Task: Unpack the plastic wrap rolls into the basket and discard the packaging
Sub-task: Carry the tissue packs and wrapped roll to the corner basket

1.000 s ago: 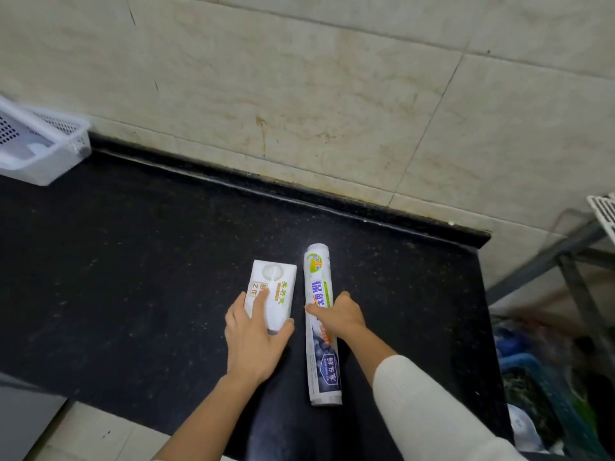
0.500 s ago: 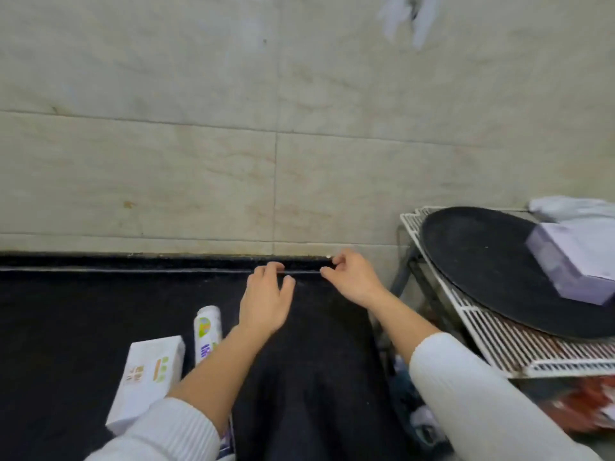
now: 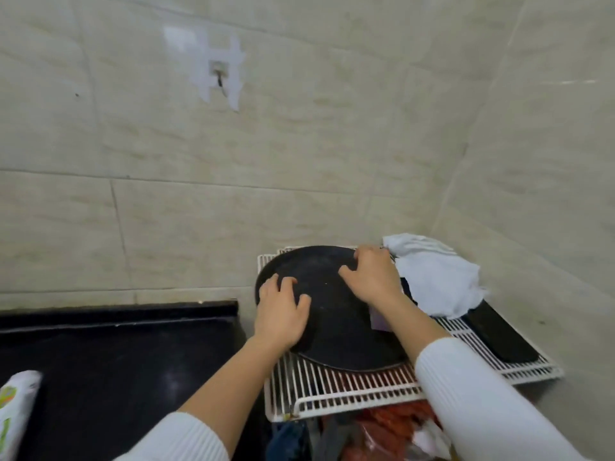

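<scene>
Only one packaged plastic wrap roll (image 3: 15, 414) shows, white with green print, lying on the black counter (image 3: 116, 361) at the bottom left edge. The basket and the white box are out of view. Both hands are off to the right, over a round black tray (image 3: 336, 331) on a white wire rack (image 3: 332, 392). My left hand (image 3: 283, 311) lies flat on the tray's left part with fingers spread. My right hand (image 3: 372, 277) rests on its far side, fingertips at the far rim. Neither hand holds a roll.
A crumpled white cloth (image 3: 432, 277) lies at the rack's back right. A flat black object (image 3: 499, 334) sits on the right side. A purple box (image 3: 379, 322) peeks out beside my right wrist. Red and blue bags (image 3: 382, 430) are under the rack. Tiled walls close the corner.
Both hands left the box and roll, passed the counter's back edge, and now rest on the black tray. The view swung right and up; the box is out of frame.
</scene>
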Available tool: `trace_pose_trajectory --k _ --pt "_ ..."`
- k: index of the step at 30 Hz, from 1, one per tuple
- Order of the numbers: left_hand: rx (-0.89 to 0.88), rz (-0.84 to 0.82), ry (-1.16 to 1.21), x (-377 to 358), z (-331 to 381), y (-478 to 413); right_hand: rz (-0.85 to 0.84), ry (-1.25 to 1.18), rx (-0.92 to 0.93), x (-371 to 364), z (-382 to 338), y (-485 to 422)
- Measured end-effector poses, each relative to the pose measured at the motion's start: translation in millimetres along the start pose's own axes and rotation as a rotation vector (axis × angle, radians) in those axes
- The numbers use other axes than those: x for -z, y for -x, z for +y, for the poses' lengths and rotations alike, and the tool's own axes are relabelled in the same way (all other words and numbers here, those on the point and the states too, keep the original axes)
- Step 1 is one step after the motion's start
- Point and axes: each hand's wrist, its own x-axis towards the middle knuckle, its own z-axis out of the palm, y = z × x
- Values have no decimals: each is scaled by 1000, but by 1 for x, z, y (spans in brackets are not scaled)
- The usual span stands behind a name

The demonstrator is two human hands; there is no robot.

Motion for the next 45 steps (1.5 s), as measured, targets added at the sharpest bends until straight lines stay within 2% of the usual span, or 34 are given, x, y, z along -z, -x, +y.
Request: trace_pose_trajectory --k 3,6,9,13,16,19,21,24,29,33,39,45 --pt "51 -95 -185 -22 3 3 -67 129 -124 5 37 -3" --pt "35 -125 -344 -30 1 5 -159 74 -224 -4 56 1" --pt "30 -96 -364 -30 -1 4 -164 -67 -275 -15 64 4" --pt "32 -102 -382 -30 -2 4 -117 -101 -291 -18 64 4" --pt "24 -201 -432 -28 -2 1 -81 -141 -277 -20 56 5" --pt "-11 -280 -280 -13 -5 0 -54 -237 -221 -22 33 4" --pt "-58 -167 -142 4 -13 4 -51 -312 -164 -23 9 3" --pt "-69 43 -98 39 -39 16 -61 -402 -66 -27 -39 2" --pt "59 223 -152 108 -107 43 -127 -523 107 -53 -139 22" --pt "176 339 -183 161 -173 70 -240 -550 178 -97 -214 59" --pt "348 370 -191 228 -290 132 -450 -483 120 -188 -288 137" --pt "528 440 -176 274 -401 212 -602 -374 -31 -265 -315 210"
